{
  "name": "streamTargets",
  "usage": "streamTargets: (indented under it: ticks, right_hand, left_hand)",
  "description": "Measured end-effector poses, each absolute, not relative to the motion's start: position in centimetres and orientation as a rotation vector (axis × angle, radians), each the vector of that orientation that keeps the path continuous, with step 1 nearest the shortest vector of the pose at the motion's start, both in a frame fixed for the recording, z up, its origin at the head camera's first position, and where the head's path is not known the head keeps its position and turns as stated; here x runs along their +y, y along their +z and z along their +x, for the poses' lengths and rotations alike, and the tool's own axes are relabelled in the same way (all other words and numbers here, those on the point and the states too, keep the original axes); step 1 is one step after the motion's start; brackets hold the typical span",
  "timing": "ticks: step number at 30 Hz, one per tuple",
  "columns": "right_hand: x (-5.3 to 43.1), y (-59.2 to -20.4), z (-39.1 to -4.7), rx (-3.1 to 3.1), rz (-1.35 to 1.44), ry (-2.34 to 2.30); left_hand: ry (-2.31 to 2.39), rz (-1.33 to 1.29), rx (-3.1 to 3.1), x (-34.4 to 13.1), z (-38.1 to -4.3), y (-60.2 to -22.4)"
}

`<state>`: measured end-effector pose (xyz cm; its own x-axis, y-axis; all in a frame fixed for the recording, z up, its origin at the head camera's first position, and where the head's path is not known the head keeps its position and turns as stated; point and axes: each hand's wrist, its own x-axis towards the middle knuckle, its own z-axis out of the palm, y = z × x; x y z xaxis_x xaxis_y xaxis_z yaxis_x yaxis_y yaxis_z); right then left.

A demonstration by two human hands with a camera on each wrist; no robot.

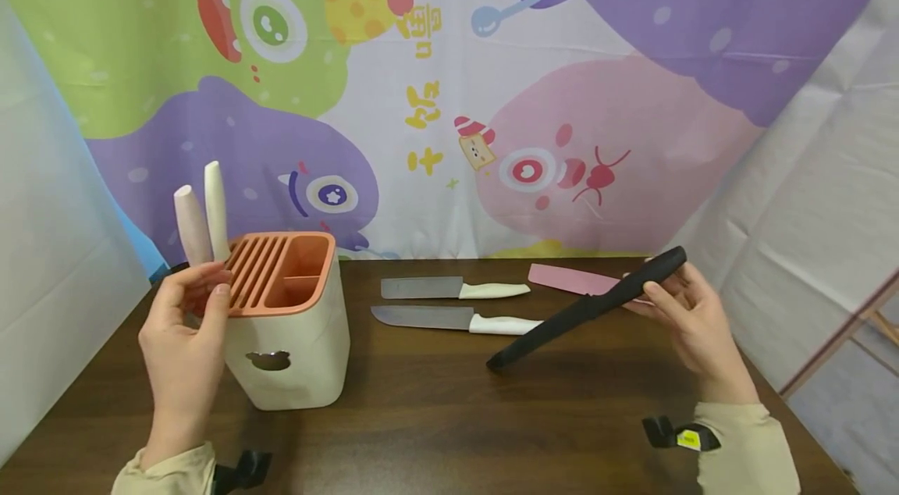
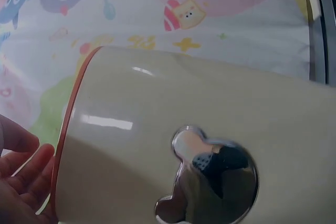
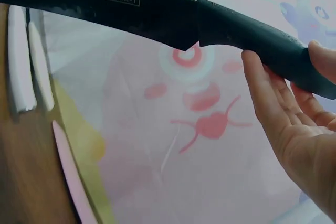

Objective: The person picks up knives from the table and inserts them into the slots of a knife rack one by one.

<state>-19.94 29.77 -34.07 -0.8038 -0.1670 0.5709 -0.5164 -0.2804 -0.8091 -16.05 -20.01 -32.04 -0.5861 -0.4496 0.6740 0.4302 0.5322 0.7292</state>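
My right hand [image 1: 691, 315] grips a black kitchen knife [image 1: 635, 286] by the handle, thumb on one side and fingers on the other. Its dark blade slants down to the left in the head view; the right wrist view shows the blade broadside, with lettering near the handle. My left hand [image 1: 184, 339] rests at the front left corner of a cream knife block [image 1: 295, 358] with an orange slotted top. Its fingers [image 2: 31, 182] are loosely extended beside the orange rim. Pink [image 1: 191, 226] and pale yellow [image 1: 216, 206] handles rise from the block's left slots.
On the brown table [image 1: 435, 417] lie a cream-handled cleaver [image 1: 421, 288] and a white-handled knife [image 1: 428, 317], blades pointing left. A pink knife [image 1: 562, 278] lies behind the black one, its handle partly hidden by my right hand. A cartoon-printed curtain [image 1: 449, 214] hangs behind the table.
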Motion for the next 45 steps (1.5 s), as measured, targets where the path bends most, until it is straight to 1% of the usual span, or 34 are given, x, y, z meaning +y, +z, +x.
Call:
streamTargets:
  ticks: [4,12,19,25,29,36,45]
  right_hand:
    - [28.7,-33.4,-19.9,-1.712,0.884,2.174]
    - [26.0,-32.3,-20.5,-1.722,0.821,2.114]
    - [23.2,-31.6,-20.8,-1.663,0.938,2.128]
    - [20.9,-31.1,-21.0,-1.671,0.967,2.106]
    - [19.6,-30.6,-20.8,-1.672,0.980,2.098]
    - [17.7,-30.0,-19.9,-1.761,0.916,2.082]
    - [16.1,-29.9,-19.4,-1.691,0.992,2.099]
  left_hand:
    - [-1.180,0.000,-1.866,-19.6,-16.1,-32.1]
    - [-1.210,-0.038,-1.882,-18.7,-16.4,-31.4]
    - [-1.285,-0.142,-1.866,-17.4,-16.8,-31.5]
    - [-1.322,-0.234,-1.888,-16.3,-17.0,-31.7]
    - [-1.302,-0.286,-1.879,-15.5,-17.2,-31.7]
    - [-1.280,-0.342,-1.873,-14.0,-17.3,-31.6]
    - [-1.304,-0.369,-1.909,-12.0,-16.6,-31.3]
